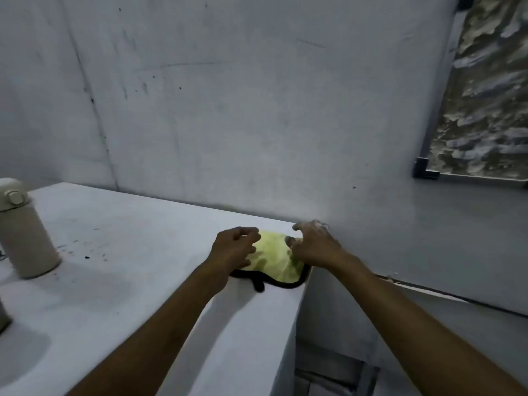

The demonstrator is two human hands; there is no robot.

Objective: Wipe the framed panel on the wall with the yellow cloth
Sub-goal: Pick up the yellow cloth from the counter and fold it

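Observation:
A yellow cloth (274, 258) with a black hem lies flat at the far right corner of a white table (120, 252), close to the wall. My left hand (233, 248) hovers over its left side with curled, spread fingers. My right hand (313, 245) hovers over its right side, fingers apart, slightly blurred. Neither hand clearly grips the cloth. The framed panel (485, 95) hangs on the wall at the upper right, a rough stone-like surface in a dark frame, well above and to the right of both hands.
A beige insulated bottle (23, 230) stands at the table's left. A dark object (4, 318) pokes in at the left edge. Dark specks dot the tabletop. The table's right edge drops off beside the cloth, with the floor and a baseboard below.

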